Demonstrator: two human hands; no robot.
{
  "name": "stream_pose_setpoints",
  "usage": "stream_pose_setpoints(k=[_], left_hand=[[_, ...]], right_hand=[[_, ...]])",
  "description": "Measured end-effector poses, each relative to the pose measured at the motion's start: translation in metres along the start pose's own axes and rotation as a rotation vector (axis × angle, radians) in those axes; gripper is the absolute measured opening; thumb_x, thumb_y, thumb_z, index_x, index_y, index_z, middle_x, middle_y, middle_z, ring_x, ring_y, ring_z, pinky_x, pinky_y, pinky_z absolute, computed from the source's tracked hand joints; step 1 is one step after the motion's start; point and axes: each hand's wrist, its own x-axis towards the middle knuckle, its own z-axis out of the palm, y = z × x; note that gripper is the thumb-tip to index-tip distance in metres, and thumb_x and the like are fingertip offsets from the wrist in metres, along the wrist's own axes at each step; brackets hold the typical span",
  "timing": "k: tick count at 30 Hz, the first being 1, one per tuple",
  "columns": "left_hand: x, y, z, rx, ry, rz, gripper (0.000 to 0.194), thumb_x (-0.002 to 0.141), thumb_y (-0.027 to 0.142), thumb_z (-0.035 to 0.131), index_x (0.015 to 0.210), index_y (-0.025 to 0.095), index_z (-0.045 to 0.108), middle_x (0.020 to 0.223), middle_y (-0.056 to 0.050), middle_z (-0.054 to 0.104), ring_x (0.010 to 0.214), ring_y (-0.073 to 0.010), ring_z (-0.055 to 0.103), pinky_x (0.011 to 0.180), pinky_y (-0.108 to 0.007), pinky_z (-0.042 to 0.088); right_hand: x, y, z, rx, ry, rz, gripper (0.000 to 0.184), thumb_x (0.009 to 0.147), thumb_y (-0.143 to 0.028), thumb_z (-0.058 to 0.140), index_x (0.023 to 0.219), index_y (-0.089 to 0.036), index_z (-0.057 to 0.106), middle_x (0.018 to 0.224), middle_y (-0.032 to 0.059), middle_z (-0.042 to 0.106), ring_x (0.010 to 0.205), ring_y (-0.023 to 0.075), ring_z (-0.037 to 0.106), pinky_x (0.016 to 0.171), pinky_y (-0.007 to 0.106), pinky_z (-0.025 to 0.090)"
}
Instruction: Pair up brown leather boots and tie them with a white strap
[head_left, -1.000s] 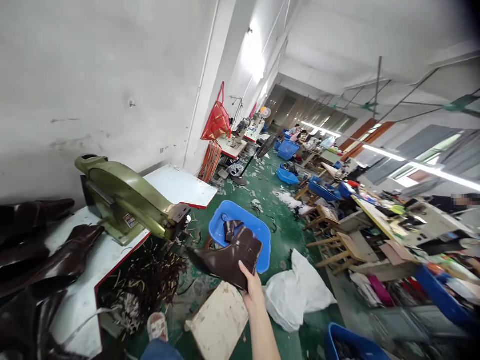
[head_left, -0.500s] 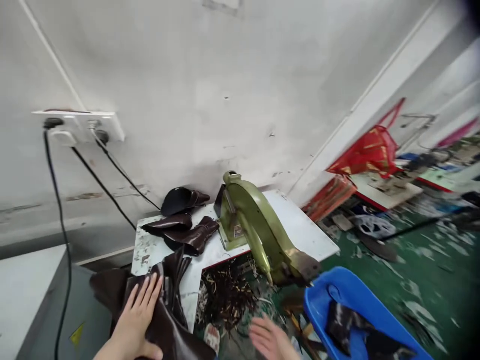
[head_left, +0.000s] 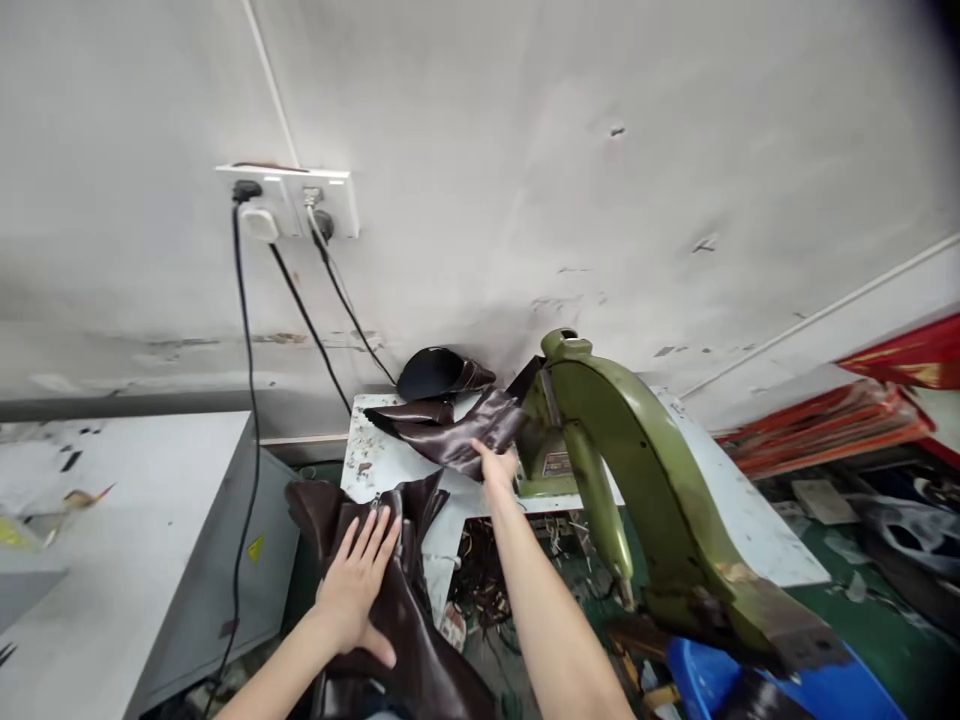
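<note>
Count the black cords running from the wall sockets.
3: the left cord hangs beside the grey cabinet; the middle cord and right cord slant toward the white worktable. Others may be hidden behind it.

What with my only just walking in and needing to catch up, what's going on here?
A person is handling dark brown leather boot uppers. The left hand lies spread on a bunch of uppers close in front, while the right hand grasps a single upper at the white worktable, beside a green machine. Another upper lies near the wall.
</note>
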Motion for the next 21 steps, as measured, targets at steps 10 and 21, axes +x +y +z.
stream_pose_setpoints(k=[10,21], left_hand=[[0.000,-0.007,0.007,-0.031,0.109,0.083,0.167,0.035,0.093,0.071,0.155,0.008,-0.008,0.160,-0.020,-0.018,0.149,-0.0393,-0.018,0.122,-0.058,-0.009],[-0.009,-0.017,0.004,-0.105,0.162,0.185,0.135,0.049,0.090,0.070,0.157,0.021,0.026,0.165,-0.017,0.017,0.151,-0.0428,0.013,0.123,-0.061,0.005]], right_hand=[[-0.086,-0.148,-0.129,-0.111,-0.352,-0.258,0.062,0.058,-0.046,0.090,0.104,-0.008,0.071,0.102,0.0156,0.075,0.089,0.0302,0.072,0.079,0.045,0.061],[-0.151,-0.215,-0.042,-0.760,-1.144,-0.631,0.028,0.056,-0.016,0.085,0.082,-0.022,0.078,0.064,-0.0047,0.069,0.058,0.0154,0.060,0.055,0.022,0.043]])
